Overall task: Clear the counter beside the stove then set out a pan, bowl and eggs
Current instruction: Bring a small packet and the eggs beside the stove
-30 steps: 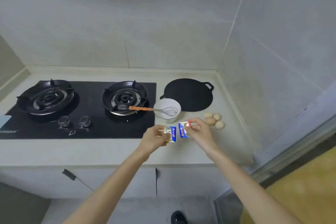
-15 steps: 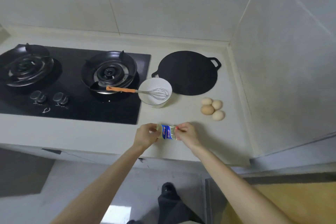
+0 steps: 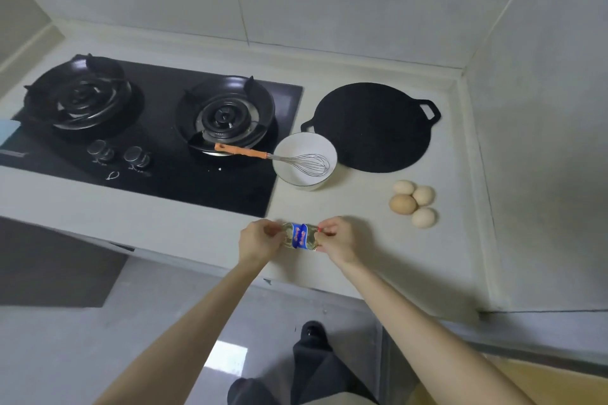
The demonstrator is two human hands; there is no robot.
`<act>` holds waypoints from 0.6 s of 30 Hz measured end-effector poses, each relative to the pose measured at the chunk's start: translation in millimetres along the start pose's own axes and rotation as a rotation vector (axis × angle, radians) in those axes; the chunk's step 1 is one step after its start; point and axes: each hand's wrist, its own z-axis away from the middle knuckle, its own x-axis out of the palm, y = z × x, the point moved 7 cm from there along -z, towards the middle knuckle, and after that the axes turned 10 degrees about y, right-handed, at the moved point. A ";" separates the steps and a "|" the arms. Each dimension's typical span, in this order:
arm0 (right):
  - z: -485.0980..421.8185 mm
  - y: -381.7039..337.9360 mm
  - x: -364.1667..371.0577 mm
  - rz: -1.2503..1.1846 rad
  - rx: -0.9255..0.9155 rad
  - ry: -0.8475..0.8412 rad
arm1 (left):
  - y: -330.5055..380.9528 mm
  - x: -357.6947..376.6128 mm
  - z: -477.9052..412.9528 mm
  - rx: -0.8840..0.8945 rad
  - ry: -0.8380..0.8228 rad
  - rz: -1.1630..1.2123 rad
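left hand (image 3: 260, 240): fingers curled, pinching the left end of a small packet (image 3: 300, 236); back of hand faces the camera
right hand (image 3: 337, 240): fingers curled, pinching the right end of the same packet (fingertip detail too small to resolve)
hands, relation: level with each other, near, not touching; only the packet bridges them
left forearm (image 3: 184, 322): bare, rising from the lower left edge up and rightward to the wrist
right forearm (image 3: 421, 322): bare, rising from the lower right up and leftward
wrists: both roughly straight; forearms converge in a V
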 end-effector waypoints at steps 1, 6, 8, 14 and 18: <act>-0.7 0.1 4.1 0.005 -0.003 0.003 | -3.4 -2.7 -2.6 -0.011 0.005 0.021; 2.6 -6.0 21.1 0.033 -0.030 -0.030 | -13.5 -16.7 -11.8 -0.023 0.025 0.079; 4.4 -8.9 24.8 0.055 -0.043 -0.045 | -17.3 -20.6 -14.1 -0.023 0.027 0.084; 20.8 -38.8 16.0 0.247 -0.231 -0.036 | -12.2 -41.9 -5.5 0.038 0.012 0.102; 57.2 -81.2 29.8 0.315 -0.347 -0.124 | -9.8 -78.2 3.8 0.062 -0.022 0.201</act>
